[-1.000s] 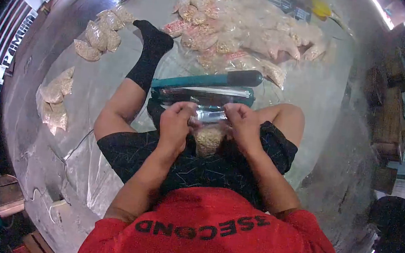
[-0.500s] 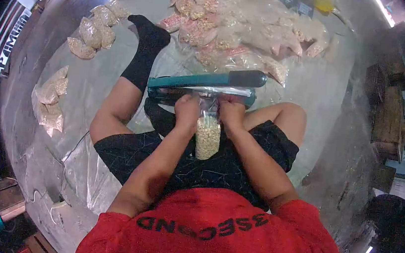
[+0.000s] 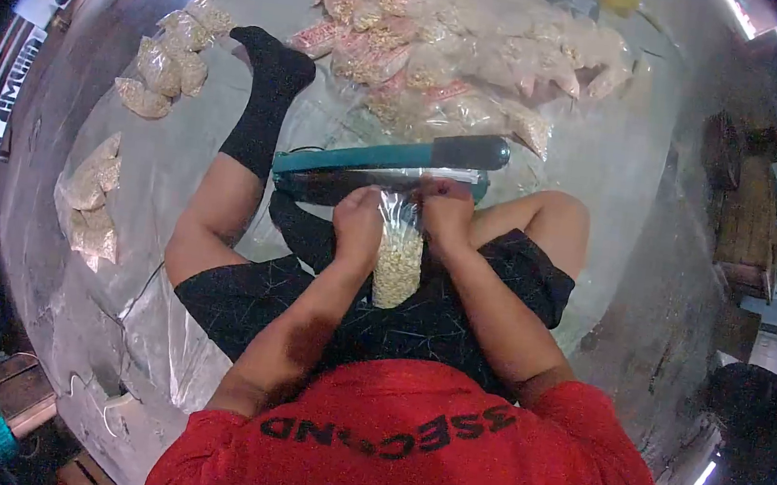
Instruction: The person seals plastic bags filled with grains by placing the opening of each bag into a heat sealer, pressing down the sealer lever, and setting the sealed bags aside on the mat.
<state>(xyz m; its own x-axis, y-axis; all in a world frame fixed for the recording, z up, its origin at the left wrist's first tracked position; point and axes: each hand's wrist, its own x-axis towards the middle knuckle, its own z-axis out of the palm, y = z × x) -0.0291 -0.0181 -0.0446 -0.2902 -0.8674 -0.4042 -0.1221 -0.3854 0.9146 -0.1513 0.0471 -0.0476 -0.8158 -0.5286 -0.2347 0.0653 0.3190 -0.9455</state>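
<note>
A clear plastic bag (image 3: pixel 397 267), its lower part filled with small pale pieces like beans or nuts, hangs upright between my hands over my lap. My left hand (image 3: pixel 357 222) is closed on the left side of the bag's top. At the other side of the top, my right hand (image 3: pixel 446 216) grips it too. Just beyond both hands lies a teal impulse sealer (image 3: pixel 360 159) with a black-ended lever arm, raised a little above its base. The bag's upper edge is close to the sealer; whether it touches is hidden by my fingers.
A large heap of filled clear bags (image 3: pixel 468 50) lies on the floor sheet ahead. More filled bags (image 3: pixel 161 65) sit at the far left, with a smaller group (image 3: pixel 95 195) nearer. A cord (image 3: pixel 142 289) runs along the left floor.
Both hands keep hold of the bag, and slightly more of its clear upper part shows between them. The view has shifted slightly.
</note>
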